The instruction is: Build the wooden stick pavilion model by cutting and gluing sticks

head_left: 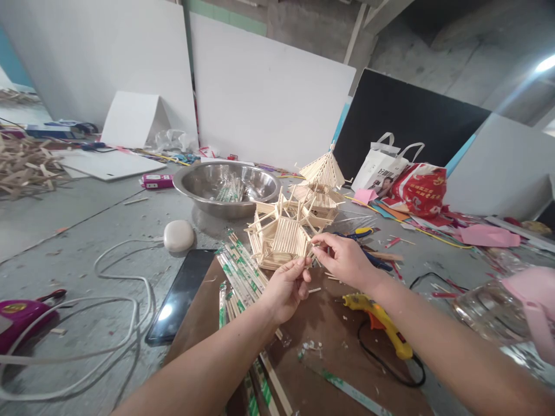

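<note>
A pavilion-like model built of wooden sticks (289, 236) stands on the floor in front of me, with stick ends jutting from its top. My right hand (342, 259) pinches a thin wooden stick at the model's front right corner. Just below it, my left hand (289, 284) is closed, thumb against fingers, close to the same corner; what lies in its fingertips is too small to make out. Paper-wrapped chopsticks (243, 268) lie beside and under my left forearm. A yellow glue gun (381, 323) rests on the brown board (329, 364) by my right forearm.
Behind the model are a steel basin (195, 188) with wrapped sticks inside and a stick-built pointed roof (325, 167). A phone (182, 297), white cable (150, 289) and magenta tool (21, 318) lie left. Pliers (362, 232), bags (418, 188) and a clear bottle (489, 312) are right.
</note>
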Demonstrator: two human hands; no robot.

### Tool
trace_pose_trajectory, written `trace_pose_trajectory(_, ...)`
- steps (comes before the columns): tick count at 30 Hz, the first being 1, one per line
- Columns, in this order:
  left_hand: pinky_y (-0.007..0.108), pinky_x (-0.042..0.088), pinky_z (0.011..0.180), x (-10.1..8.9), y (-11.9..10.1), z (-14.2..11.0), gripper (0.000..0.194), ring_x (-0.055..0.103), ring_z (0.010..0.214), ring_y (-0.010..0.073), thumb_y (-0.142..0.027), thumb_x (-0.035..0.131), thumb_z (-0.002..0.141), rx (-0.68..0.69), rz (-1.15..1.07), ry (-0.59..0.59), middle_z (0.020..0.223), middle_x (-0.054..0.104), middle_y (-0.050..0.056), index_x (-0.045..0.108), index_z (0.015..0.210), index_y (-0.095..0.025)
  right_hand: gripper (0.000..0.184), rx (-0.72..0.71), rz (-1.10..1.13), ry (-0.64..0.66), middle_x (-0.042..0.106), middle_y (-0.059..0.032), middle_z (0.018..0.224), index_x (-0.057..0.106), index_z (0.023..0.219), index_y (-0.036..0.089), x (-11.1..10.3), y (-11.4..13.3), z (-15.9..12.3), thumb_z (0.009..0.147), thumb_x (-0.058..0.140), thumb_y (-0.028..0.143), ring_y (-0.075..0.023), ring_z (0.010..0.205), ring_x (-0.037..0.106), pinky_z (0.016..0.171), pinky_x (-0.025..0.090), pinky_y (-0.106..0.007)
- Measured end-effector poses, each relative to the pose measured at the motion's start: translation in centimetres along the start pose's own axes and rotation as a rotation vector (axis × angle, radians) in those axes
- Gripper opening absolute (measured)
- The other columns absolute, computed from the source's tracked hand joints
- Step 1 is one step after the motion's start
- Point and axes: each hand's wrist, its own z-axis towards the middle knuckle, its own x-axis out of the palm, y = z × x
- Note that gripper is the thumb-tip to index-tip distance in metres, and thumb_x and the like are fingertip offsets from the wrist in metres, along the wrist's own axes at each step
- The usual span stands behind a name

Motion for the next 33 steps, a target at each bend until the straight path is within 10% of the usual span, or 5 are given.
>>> trace_pose_trajectory(9, 0.015, 0.025, 0.035, 0.1, -0.2, -0.4, 0.021, 0.037, 0.032, 0.0016, -0.033, 0.061, 0.065, -0.057, 0.092, 0.043, 0.049, 0.050, -0.005, 0.056, 0.074, -0.014, 0.018, 0.061, 0.035, -0.080, 0.060, 0.0007, 0.066, 0.055, 0.088, 0.020, -1.6, -0.6, -0.6, 0.076, 0.045, 0.028, -0.0102, 0.054, 0.052, 0.055, 0.038, -0.021)
trace_pose_trajectory(15, 0.018, 0.019, 0.033, -0.3, 0.4, -0.5, 0.027, 0.032, 0.030, 0.0028, -0.040, 0.057, 0.064, -0.132, 0.809, 0.122, 0.049, 0.054, -0.003, 0.056, 0.067, -0.013, 0.014, 0.212, -0.089, 0.099, 0.062, 0.0007, 0.066, 0.059, 0.073, 0.020, -2.3, -4.3, -1.5, 0.073, 0.046, 0.026, -0.0118, 0.059, 0.054, 0.055, 0.036, -0.021)
trace_pose_trajectory(22, 0.019, 0.026, 0.044, -1.0, 1.1, -0.7, 0.014, 0.045, 0.046, 0.0099, -0.030, 0.055, 0.062, 0.158, 1.468, 0.102, 0.052, 0.057, 0.000, 0.062, 0.058, -0.019, 0.016, 0.195, -0.296, 0.440, 0.064, -0.0029, 0.075, 0.062, 0.074, 0.021, 0.8, -6.5, -2.3, 0.070, 0.046, 0.021, -0.0154, 0.072, 0.056, 0.060, 0.035, -0.023)
trace_pose_trajectory(33, 0.019, 0.026, 0.045, -0.8, 1.4, -1.2, 0.012, 0.042, 0.041, 0.0106, -0.022, 0.062, 0.056, 0.337, 1.519, 0.044, 0.046, 0.052, -0.001, 0.058, 0.045, -0.023, 0.008, 0.241, -0.232, 0.502, 0.059, -0.0028, 0.055, 0.057, 0.052, 0.019, 3.2, -7.1, -1.5, 0.056, 0.056, 0.013, -0.0159, 0.056, 0.054, 0.047, 0.031, -0.022)
